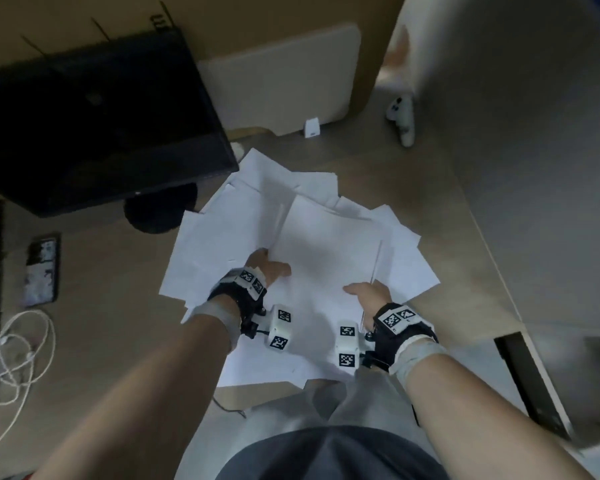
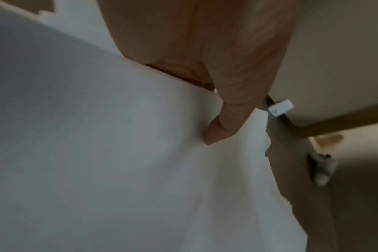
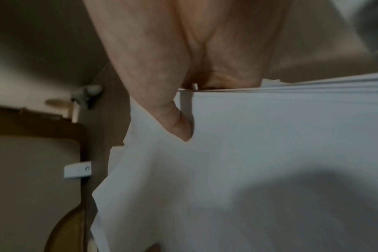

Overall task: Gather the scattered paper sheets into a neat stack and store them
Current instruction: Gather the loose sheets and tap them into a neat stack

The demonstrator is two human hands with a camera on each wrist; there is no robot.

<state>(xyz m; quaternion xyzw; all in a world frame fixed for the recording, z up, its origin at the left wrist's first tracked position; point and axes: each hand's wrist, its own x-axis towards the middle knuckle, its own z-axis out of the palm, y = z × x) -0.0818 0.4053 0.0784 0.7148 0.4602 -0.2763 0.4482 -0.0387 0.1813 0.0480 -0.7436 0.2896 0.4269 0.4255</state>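
Observation:
Several white paper sheets (image 1: 257, 216) lie fanned out and overlapping on the wooden desk (image 1: 437, 202). On top of them, a partly squared bundle of sheets (image 1: 326, 244) is held at its near corners by both hands. My left hand (image 1: 269, 268) pinches the bundle's left side, thumb (image 2: 220, 119) on top and fingers hidden beneath the paper (image 2: 97, 153). My right hand (image 1: 368, 291) pinches the right side the same way. Its thumb (image 3: 175, 122) lies on top, beside the layered paper edge (image 3: 302, 87).
A black monitor (image 1: 94, 123) on a round base (image 1: 160, 211) stands at the left, overlapping the far sheets. A phone (image 1: 42, 268) and a white cable (image 1: 18, 355) lie further left. A white controller (image 1: 402, 119) and a small white block (image 1: 311, 128) sit beyond the papers.

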